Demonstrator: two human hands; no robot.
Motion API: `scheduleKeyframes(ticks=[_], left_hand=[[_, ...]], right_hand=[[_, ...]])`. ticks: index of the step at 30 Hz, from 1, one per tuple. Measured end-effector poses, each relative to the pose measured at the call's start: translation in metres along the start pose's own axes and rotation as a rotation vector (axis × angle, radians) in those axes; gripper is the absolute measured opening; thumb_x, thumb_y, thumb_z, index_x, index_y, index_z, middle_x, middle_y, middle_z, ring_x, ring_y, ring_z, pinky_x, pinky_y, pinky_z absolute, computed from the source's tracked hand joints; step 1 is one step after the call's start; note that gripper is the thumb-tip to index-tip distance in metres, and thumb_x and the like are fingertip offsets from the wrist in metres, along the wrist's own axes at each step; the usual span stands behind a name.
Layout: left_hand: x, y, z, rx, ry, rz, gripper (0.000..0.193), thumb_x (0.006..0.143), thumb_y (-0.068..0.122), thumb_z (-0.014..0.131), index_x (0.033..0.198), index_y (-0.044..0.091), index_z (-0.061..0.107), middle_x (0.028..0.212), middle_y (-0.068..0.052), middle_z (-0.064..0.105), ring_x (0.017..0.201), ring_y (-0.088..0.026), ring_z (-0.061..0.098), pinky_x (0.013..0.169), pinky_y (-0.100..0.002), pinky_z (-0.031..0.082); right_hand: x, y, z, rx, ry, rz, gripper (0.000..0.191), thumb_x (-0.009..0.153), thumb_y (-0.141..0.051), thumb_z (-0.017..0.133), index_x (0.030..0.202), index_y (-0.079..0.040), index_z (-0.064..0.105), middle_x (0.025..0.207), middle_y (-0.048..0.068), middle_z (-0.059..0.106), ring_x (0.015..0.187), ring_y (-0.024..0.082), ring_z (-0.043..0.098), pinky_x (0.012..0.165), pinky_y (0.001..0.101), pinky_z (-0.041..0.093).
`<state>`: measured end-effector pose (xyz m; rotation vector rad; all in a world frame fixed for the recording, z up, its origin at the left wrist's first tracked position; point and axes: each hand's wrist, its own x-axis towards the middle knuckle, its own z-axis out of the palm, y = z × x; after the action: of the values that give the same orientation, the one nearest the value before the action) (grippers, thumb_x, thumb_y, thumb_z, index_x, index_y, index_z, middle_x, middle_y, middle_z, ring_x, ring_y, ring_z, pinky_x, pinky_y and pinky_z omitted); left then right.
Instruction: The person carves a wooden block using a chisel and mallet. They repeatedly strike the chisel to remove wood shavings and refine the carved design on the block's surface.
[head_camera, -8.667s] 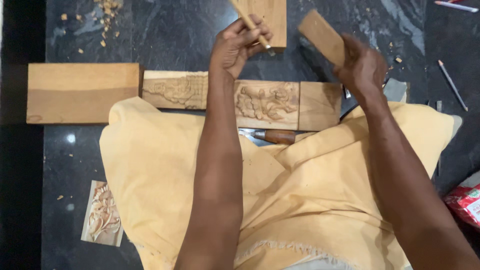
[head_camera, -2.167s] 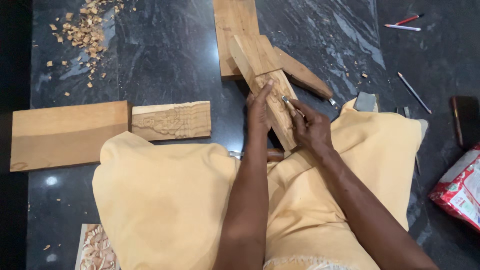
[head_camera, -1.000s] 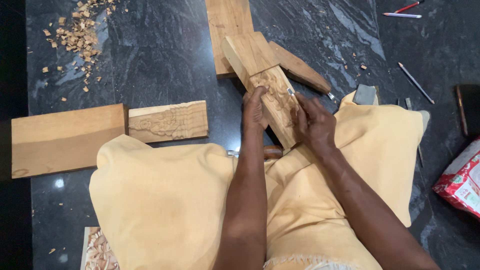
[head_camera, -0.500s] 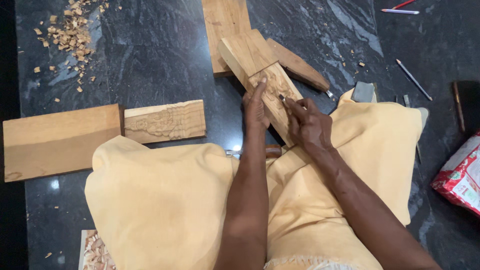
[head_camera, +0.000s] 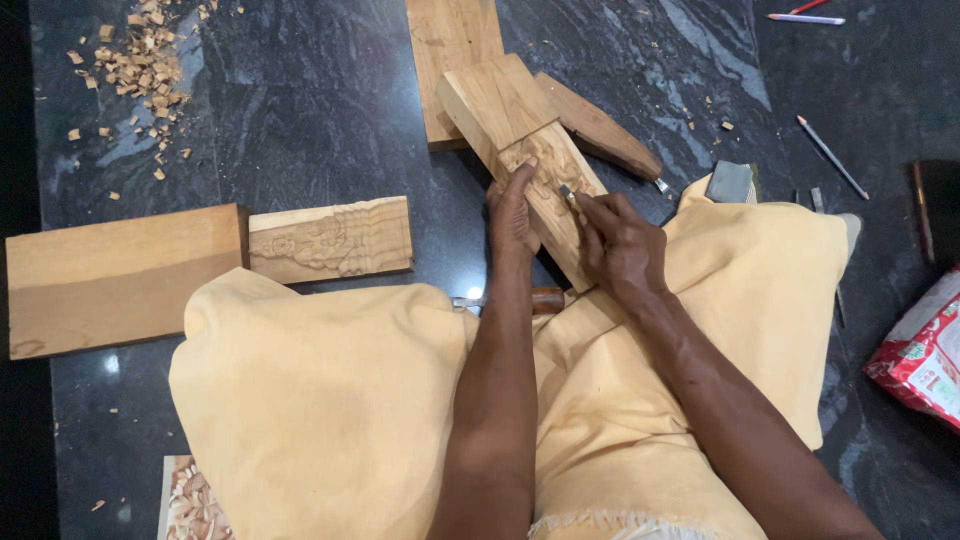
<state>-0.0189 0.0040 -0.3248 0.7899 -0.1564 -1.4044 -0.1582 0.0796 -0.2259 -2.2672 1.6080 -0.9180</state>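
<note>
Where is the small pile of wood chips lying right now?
In the head view, the wood chips lie scattered on the dark stone floor at the upper left, above the plain wooden plank and far from both hands.
</note>
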Motion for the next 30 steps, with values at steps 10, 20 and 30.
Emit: scheduleKeyframes(ticks=[10, 20, 30], left_hand=[[0.006, -0.008, -0.011, -0.022, -0.021, 0.012, 0.041, 0.084, 0.012, 0.078, 0.12, -0.004, 0.067, 0.109, -0.013, 0.073, 0.096, -0.024, 0.071, 0.085, -0.038, 0.058], [0.002, 0.002, -0.009, -0.001, -0.051, -0.041, 0.039, 0.082, 0.01, 0.077, 0.117, -0.006, 0.067, 0.105, -0.016, 0.073, 0.092, -0.027, 0.072, 0.081, -0.04, 0.06], [0.003, -0.006, -0.015, -0.013, -0.068, -0.02, 0.043, 0.081, 0.009, 0.075, 0.12, -0.005, 0.066, 0.108, -0.013, 0.072, 0.095, -0.025, 0.071, 0.084, -0.038, 0.059]], right_hand=[[-0.003, 0.001, 0.007, -0.038, 0.007, -0.02, 0.034, 0.089, -0.004, 0.07, 0.121, -0.012, 0.075, 0.108, 0.009, 0.071, 0.08, 0.029, 0.071, 0.066, 0.038, 0.057], [0.002, -0.002, 0.002, -0.044, 0.007, -0.067, 0.037, 0.087, -0.003, 0.069, 0.123, -0.011, 0.074, 0.109, 0.006, 0.072, 0.074, 0.028, 0.071, 0.062, 0.0385, 0.057], [0.0, 0.005, 0.005, 0.062, 0.063, -0.025, 0.029, 0.092, -0.003, 0.068, 0.119, -0.008, 0.074, 0.11, 0.007, 0.073, 0.084, 0.029, 0.073, 0.069, 0.0366, 0.059]])
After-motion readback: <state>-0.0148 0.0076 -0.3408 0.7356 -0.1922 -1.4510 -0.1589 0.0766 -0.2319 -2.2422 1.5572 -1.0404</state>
